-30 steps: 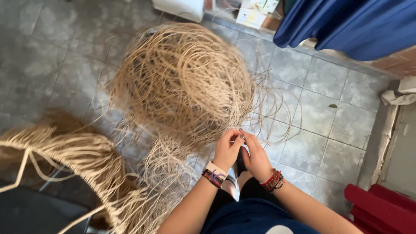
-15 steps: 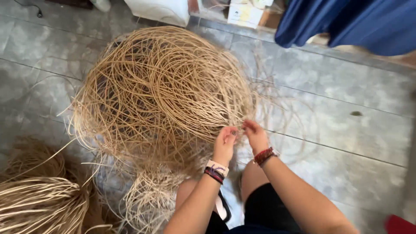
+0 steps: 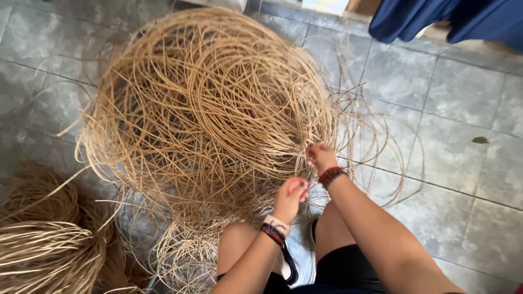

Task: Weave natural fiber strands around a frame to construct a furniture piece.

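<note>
Our left hand and right hand pinch strands at the cane tangle's five o'clock edge, keeping them separated.

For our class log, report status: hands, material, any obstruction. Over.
Left hand pinched in strands at tangle's near edge. Right hand gripping strands higher up. Rattan tangle heaped on tiled floor. Loose loops trail around both hands.

box at twelve o'clock: a small carton is sitting at the far floor edge, pale yellow and white, mostly cut off
labels, signs, screens: none showing
</note>
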